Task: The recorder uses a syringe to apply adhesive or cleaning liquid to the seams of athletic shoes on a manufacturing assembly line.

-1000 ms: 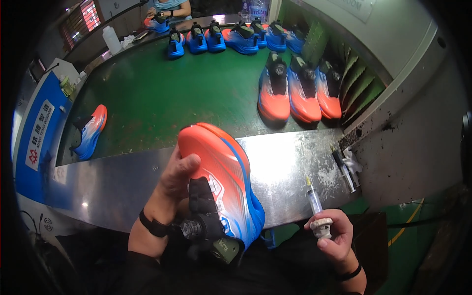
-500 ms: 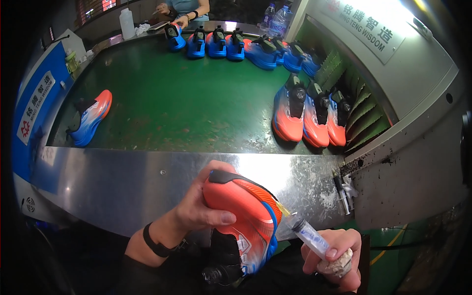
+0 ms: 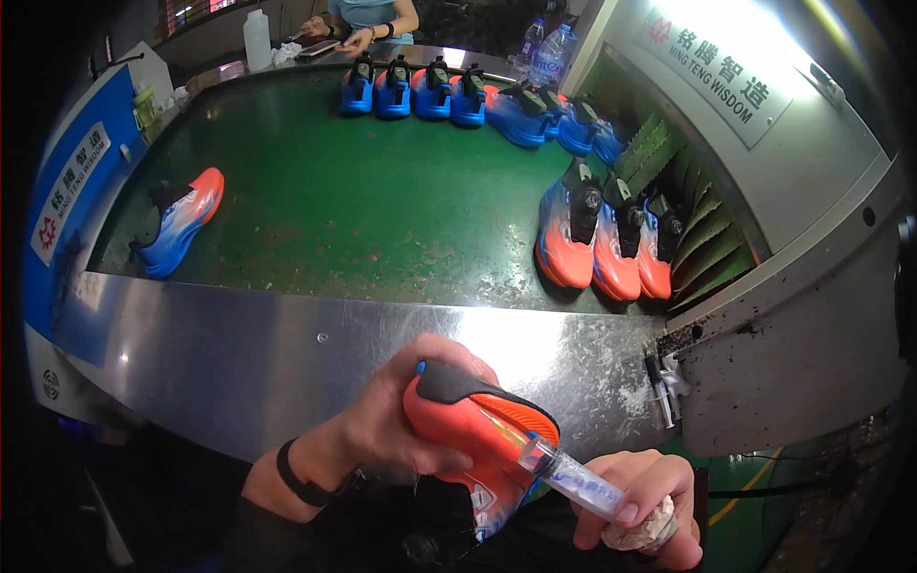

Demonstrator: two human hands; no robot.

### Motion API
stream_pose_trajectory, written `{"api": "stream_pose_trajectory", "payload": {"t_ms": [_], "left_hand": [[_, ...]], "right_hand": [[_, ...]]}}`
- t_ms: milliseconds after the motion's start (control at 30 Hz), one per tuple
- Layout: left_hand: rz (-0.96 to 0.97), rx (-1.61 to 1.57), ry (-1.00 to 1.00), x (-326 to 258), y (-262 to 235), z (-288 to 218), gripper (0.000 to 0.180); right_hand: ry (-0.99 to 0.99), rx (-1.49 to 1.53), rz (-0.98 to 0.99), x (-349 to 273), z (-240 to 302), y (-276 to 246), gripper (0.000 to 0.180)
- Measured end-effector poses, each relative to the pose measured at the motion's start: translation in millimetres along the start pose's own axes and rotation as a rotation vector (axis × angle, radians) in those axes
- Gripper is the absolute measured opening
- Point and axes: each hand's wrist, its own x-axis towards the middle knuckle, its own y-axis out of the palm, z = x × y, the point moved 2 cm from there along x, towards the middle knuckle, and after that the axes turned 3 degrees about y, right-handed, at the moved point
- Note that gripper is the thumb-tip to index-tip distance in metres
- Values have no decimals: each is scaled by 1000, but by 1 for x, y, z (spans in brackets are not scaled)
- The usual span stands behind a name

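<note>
My left hand (image 3: 396, 420) is wrapped around the toe end of an orange-red and blue sneaker (image 3: 439, 420), tilted so its black and orange sole edge faces up. The shoe's black collar part points down toward me. In my right hand (image 3: 654, 487) is a clear syringe (image 3: 578, 487) with a yellowish needle tip. The tip lies over the shoe's side, just beside the sole seam; whether it touches, I cannot tell. A crumpled off-white wad (image 3: 642, 530) sits at the syringe's rear end, inside my right palm.
Beyond the metal ledge (image 3: 239, 334), a green belt (image 3: 334, 210) carries one sneaker (image 3: 181, 224) at left, several along the far edge, and three (image 3: 592, 248) at right by a machine opening with green flaps (image 3: 712, 229). Another syringe (image 3: 659, 387) rests near the ledge's right end. Across stands a co-worker (image 3: 373, 24).
The syringe has moved left, its needle now over the shoe's side instead of the sole edge's end. The shoe has turned slightly. The co-worker's hand has left the far-left shoe in the row.
</note>
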Motion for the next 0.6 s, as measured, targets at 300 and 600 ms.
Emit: {"api": "stream_pose_trajectory", "payload": {"t_ms": [300, 600], "left_hand": [[29, 51, 31, -1, 0, -1, 71], [-88, 92, -17, -1, -5, 2, 70]], "right_hand": [[103, -47, -132, 1, 0, 4, 53], [141, -69, -166, -8, 0, -6, 53]]}}
